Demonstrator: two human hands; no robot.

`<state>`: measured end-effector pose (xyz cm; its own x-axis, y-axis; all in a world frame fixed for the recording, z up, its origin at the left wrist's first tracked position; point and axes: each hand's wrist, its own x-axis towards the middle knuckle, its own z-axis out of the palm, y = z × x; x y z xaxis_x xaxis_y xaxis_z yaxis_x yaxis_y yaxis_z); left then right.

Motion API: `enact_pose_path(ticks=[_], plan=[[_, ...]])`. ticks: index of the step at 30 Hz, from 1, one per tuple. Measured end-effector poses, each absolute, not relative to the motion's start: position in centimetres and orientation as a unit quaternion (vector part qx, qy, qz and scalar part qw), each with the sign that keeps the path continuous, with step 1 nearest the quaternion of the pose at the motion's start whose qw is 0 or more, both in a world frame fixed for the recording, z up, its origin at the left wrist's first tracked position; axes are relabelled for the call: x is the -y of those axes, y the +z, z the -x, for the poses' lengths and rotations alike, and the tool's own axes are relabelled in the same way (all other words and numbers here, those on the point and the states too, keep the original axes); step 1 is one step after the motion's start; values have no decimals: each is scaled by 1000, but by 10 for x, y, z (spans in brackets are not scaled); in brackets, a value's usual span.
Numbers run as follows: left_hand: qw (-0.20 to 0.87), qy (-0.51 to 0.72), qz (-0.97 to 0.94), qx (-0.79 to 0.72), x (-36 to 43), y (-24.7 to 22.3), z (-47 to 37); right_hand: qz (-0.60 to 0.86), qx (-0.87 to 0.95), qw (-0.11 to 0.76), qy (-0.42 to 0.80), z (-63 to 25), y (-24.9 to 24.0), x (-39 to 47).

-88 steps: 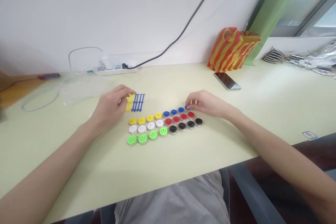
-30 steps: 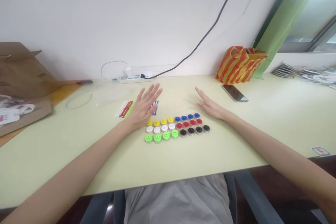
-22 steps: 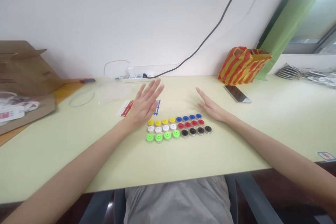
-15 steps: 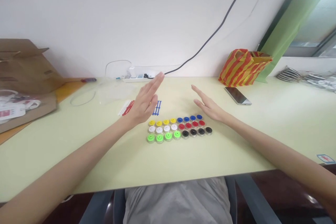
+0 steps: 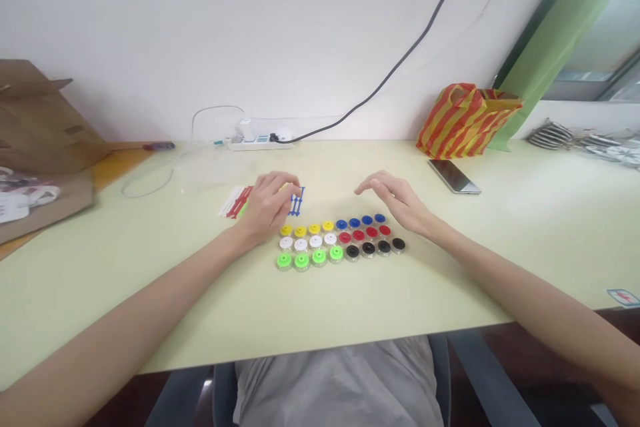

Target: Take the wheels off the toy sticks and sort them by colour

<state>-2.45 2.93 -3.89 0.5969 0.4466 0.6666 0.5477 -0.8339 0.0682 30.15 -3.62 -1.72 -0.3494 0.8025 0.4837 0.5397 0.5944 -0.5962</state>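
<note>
My left hand [image 5: 270,203], palm down with loosely bent fingers, is over a row of thin plastic rods. White rods [image 5: 230,202] and red rods [image 5: 241,202] show on its left, blue rods [image 5: 298,203] by its fingertips; it hides the rest. My right hand [image 5: 397,201] hovers at the far right of some small round pieces, fingers bent forward, nothing in it. Those pieces stand in three rows: yellow discs [image 5: 300,231] and blue discs [image 5: 355,223] at the back, white discs [image 5: 301,245] and red discs [image 5: 359,235] between, green discs [image 5: 301,260] and black discs [image 5: 369,249] in front.
A phone [image 5: 454,177] lies at the right near a striped red-yellow bag [image 5: 463,121]. Against the wall is a power strip [image 5: 260,143] with a black cable [image 5: 385,80]. An open cardboard box [image 5: 45,127] stands at the left. The table's front edge is close to my lap.
Both hands have turned from raised, stretched-out fingers to palms lower with bent fingers. The left hand has come down nearer the rods. The discs keep their arrangement.
</note>
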Motion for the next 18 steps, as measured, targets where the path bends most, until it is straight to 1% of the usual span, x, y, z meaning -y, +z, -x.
enact_pose_path(ticks=[2,6,8,18], plan=[[84,-338,901,258,-28,-40,21,386,829,366,173,-291,-13,44],[100,-338,906,234,-23,-39,21,317,901,276,111,-273,-14,55],[94,-340,907,231,-22,-38,22,313,910,253,96,-269,-17,57],[72,-332,915,216,-23,-38,20,344,897,256,108,-272,-24,53]])
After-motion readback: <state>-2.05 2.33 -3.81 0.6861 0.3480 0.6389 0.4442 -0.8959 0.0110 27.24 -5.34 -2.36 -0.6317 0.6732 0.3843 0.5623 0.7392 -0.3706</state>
